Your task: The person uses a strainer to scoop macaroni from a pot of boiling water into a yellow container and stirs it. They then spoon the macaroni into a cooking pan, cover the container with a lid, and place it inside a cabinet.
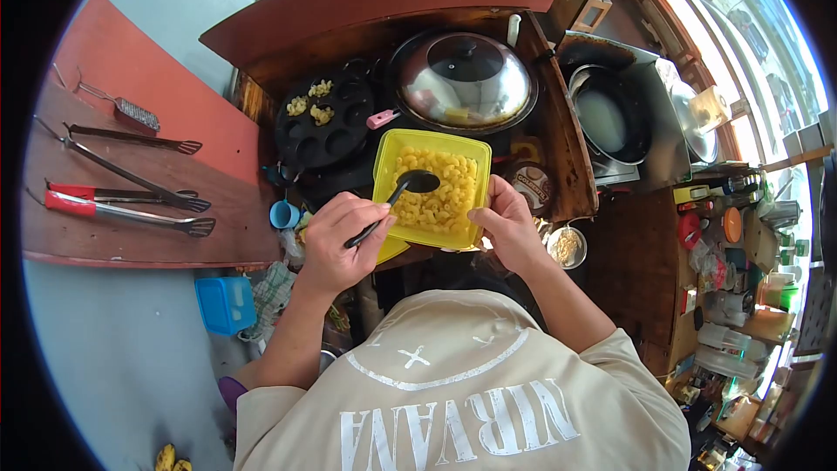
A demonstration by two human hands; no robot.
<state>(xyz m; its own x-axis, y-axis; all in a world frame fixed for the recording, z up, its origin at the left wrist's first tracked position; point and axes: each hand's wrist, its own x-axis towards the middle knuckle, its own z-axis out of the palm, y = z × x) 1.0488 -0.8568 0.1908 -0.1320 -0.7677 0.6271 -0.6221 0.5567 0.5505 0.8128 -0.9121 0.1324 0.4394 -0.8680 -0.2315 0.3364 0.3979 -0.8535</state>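
My left hand (338,240) is closed around the handle of a black spoon (418,181). The spoon's bowl is over the elbow macaroni (436,201) in a yellow square plastic container (471,146). On the container's right side, my right hand (510,225) grips the rim with the thumb on top. Beyond the container, to the left, a black pan with round moulds (323,153) holds small portions of macaroni (321,113) in three of its hollows.
A domed steel lid (468,78) covers a wok behind the container. Another wok (610,113) stands at the right. Several tongs (131,214) and a grater (137,115) hang on the left board. A blue cup (283,215) and a bowl (567,248) flank my hands.
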